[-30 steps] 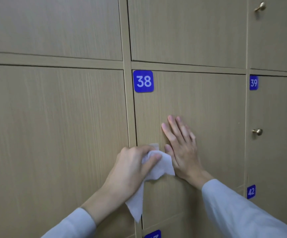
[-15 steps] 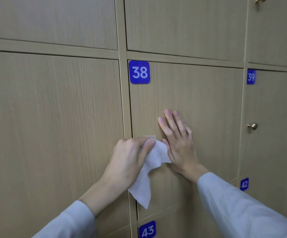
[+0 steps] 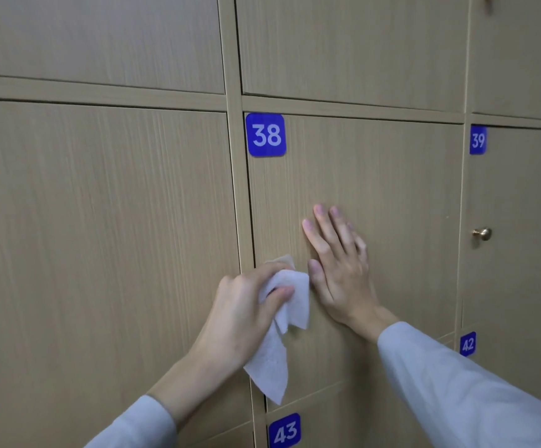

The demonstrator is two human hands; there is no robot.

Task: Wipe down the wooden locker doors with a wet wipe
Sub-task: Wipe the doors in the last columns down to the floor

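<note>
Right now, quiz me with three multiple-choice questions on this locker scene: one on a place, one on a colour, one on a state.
1. Which door does the right hand press?
A. 38
B. 39
C. 43

2. What colour are the number plates?
A. Red
B. Blue
C. Green

3. How is the wet wipe held?
A. Lying loose
B. Under the flat right hand
C. Gripped by the left hand, tail hanging

Answers: 1 A, its palm lies flat on door 38 below the plate. 2 B, all plates are blue. 3 C, fingers curl round it.
</note>
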